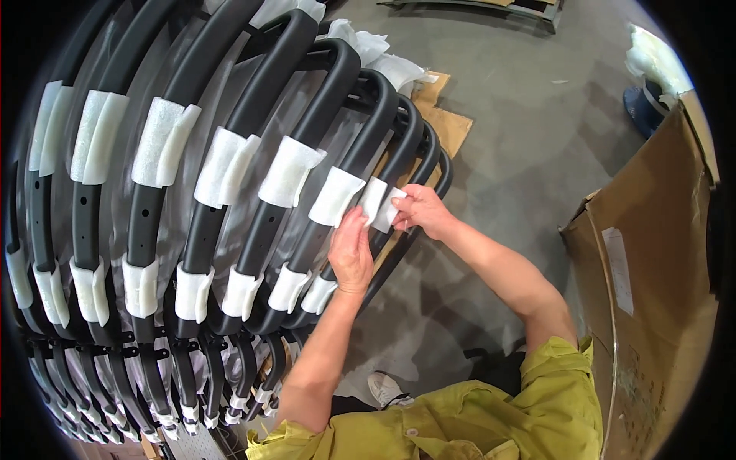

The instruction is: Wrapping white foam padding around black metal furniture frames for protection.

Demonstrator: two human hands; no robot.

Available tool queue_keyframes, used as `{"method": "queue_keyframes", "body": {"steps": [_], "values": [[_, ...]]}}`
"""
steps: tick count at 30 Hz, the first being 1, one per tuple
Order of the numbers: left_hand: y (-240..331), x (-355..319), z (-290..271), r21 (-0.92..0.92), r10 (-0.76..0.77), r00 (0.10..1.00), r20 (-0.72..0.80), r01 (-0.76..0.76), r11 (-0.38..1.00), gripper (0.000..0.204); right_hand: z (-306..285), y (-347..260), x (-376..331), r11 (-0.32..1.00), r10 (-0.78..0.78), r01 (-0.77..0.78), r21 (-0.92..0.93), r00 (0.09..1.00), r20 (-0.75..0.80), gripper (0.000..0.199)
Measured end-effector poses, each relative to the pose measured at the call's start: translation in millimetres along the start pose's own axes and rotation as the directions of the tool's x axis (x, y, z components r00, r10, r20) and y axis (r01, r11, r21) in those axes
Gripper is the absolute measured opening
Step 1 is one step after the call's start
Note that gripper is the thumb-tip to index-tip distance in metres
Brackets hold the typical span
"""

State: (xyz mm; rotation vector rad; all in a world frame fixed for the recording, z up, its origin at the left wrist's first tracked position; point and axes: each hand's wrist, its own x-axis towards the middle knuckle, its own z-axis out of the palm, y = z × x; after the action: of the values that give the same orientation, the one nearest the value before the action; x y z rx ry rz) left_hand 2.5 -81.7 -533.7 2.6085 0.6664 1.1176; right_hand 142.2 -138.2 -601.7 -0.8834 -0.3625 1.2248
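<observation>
Yellow-green sleeves (pixel 491 418) sit closest to the camera, at the bottom of the view, and two bare arms reach up from them toward a long row of black bent tubes (pixel 253 192). These tubes stand side by side like books on a shelf, leaning one against the next. Each tube has white foam pads (pixel 165 142) wrapped around it, one band high up and one lower down. I think the pads are there so the black paint does not get scratched where the tubes rub together.

At the end of the row, nearest the arms, the last tube (pixel 414 222) is getting its foam. Both hands work on the same white foam strip (pixel 379 203), which lies across the tube at the same height as the other upper pads.

On that strip, the left hand (pixel 351 253) lies with its fingers long and close together, pressing flat on the foam's near edge. This looks like it keeps the foam from sliding. On the far side of the strip is the right hand (pixel 424 211). Its thumb and first fingers pinch the foam's edge, while the other fingers curl in. The tips are partly hidden behind the foam, so I cannot tell just how tight the pinch is.

More loose foam pieces (pixel 368 46) lie at the top of the row. Flat cardboard (pixel 452 126) lies under the tubes on the grey floor (pixel 521 100), and a big brown box (pixel 659 253) stands open on the right.
</observation>
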Motion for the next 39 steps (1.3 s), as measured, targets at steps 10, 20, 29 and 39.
{"method": "queue_keyframes", "body": {"steps": [10, 20, 29, 39], "values": [[-7.3, 21.7, 10.8, 0.242, 0.379, 0.879, 0.288, -0.45, 0.859, 0.016, -3.9, -1.3, -6.8, 0.999, -0.046, 0.041, 0.035, 0.986, 0.16, 0.012], [1.3, 21.0, 24.2, 0.26, 0.042, 0.972, 0.229, -0.103, 0.96, 0.042, 9.1, -29.8, -32.7, 0.974, 0.025, -0.015, -0.227, 0.999, 0.041, 0.013], [16.3, 26.5, 10.3, 0.164, 0.031, 0.96, 0.279, -0.08, 0.983, 0.047, 35.7, -49.0, -7.8, 0.993, 0.06, -0.061, -0.099, 0.998, -0.014, 0.012], [6.3, 26.7, 17.6, 0.056, -0.215, 0.962, 0.169, 0.209, 0.976, 0.033, 17.4, -56.4, -16.8, 0.989, 0.048, -0.059, -0.133, 0.996, -0.081, 0.035]]}}
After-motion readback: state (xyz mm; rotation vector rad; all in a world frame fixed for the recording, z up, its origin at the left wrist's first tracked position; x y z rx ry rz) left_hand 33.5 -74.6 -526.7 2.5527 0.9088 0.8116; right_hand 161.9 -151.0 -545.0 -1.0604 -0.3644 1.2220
